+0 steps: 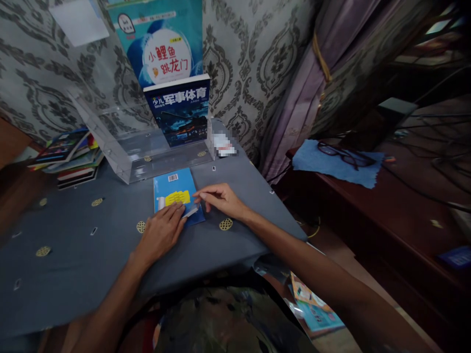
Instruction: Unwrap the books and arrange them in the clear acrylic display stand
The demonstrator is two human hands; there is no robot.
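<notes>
A blue booklet [180, 185] lies flat on the grey cloth, showing a barcode and a yellow printed patch. Across its lower left part rests my left hand [166, 226], flat with the fingers stretched out. My right hand [220, 200] is at the booklet's right edge, thumb and forefinger brought together in a pinch. What sits between those fingertips is too small to make out. Just below them a whitish strip [191, 211] shows on the booklet; whether it is printed or loose I cannot tell.
Behind the booklet, a clear acrylic stand [125, 166] holds a dark military book [183, 115] before a teal book [167, 49]. Books [73, 157] are stacked at left. On the brown desk [397, 211] at right, glasses [346, 156] rest on a blue cloth [312, 159] near cables.
</notes>
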